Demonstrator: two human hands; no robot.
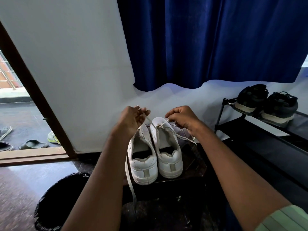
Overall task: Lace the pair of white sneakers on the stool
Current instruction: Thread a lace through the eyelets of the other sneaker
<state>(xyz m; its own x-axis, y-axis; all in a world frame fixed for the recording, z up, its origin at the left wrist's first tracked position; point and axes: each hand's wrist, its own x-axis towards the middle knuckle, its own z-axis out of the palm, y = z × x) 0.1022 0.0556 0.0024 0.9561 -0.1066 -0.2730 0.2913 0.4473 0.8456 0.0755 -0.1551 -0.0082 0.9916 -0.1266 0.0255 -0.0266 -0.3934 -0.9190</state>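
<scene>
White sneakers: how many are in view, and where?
2. The left sneaker and right sneaker stand side by side on the stool, heels toward the camera. Both hands hold laces above their toes.

A blue curtain (208, 39) hung at twelve o'clock against a white wall (66, 64); a black shoe rack (260, 129) stood at three.

Two white sneakers (155, 152) stand side by side on one dark stool (191, 165). Two laces show: one (130, 185) hangs off the left sneaker, the other (185, 137) trails from the right one. Two hands are up, the left hand (133, 119) and the right hand (181, 118). One shoe rack (260, 129) carries two dark shoes (266, 104). One bin (61, 202) stands on the floor. About four pieces of footwear (33, 144) lie beyond the doorway. One blue curtain (208, 40) hangs behind.
</scene>
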